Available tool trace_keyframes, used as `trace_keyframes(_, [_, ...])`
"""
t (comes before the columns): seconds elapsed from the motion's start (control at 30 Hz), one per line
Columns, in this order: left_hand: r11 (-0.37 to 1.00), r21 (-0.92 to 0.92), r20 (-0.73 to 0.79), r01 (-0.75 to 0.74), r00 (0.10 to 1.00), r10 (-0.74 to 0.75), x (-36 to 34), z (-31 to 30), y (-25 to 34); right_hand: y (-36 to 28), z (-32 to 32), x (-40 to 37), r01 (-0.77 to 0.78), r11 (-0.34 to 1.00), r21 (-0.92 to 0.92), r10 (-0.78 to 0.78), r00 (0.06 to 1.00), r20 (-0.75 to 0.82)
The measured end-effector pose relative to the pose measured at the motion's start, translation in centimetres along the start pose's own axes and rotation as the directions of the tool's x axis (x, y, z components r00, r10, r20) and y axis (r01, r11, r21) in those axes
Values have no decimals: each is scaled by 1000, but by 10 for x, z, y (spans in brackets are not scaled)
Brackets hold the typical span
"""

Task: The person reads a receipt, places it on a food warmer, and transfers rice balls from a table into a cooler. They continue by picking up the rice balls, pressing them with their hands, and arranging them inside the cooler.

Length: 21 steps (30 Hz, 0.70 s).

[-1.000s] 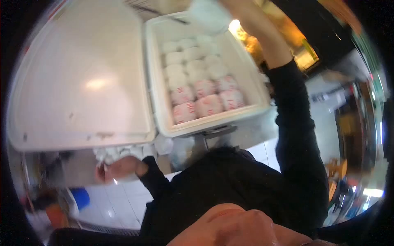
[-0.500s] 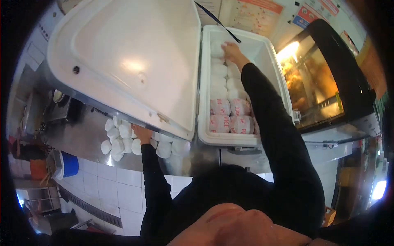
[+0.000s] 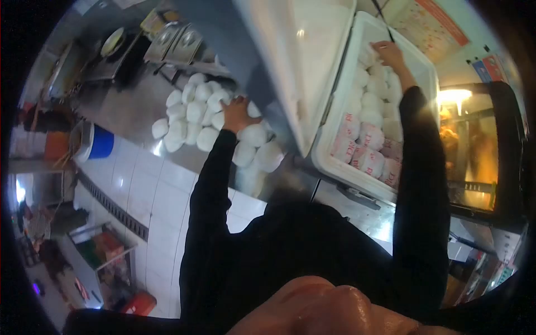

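Note:
White wrapped rice packs [image 3: 196, 111] lie in a cluster on the steel counter. My left hand [image 3: 239, 114] is over them with its fingers spread, touching packs near the right part of the cluster. To the right stands a white cooler box [image 3: 319, 146], its lid [image 3: 304, 61] raised on the left side. Inside are rows of plain white packs [image 3: 372, 102], and nearer me several packs with red print [image 3: 369, 137]. My right hand [image 3: 389, 54] reaches to the far end of the box, fingers stretched out over a white pack there. Its palm side is hidden.
A lit glass display cabinet [image 3: 469, 142] stands right of the cooler. Metal lidded containers [image 3: 181, 42] and a pan [image 3: 113, 42] are at the counter's far left. A blue bucket [image 3: 100, 143] stands beyond the counter's left end. The raised lid rises between my hands.
The view has turned and shifted, showing more of the counter and pile. My left hand now shows fully over the packs, clear of the lid. My right hand remains at the cooler's far end.

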<state>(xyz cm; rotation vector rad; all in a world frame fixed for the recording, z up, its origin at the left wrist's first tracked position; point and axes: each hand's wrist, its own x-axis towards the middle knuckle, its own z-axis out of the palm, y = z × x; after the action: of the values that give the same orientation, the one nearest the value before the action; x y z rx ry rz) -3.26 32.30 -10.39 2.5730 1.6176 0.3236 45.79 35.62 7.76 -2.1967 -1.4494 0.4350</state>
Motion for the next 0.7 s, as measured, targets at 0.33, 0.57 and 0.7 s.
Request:
trace_keyframes(0.33, [781,-419,-904,-464,300,-306,-88,-124,77,-184,-128,-238,494,801,338,-595,718,361])
trace_keyframes(0.57, [702,-83,-958,-707,-136,-251,-69,-201,192,-213,-45,-334,863,244,443,-927,342,-154])
trace_keyframes(0.7, [739,-38,-999,-673,-1,-52,-86,-232,205,-188,-86,-332,562,603,566,-712,700,63])
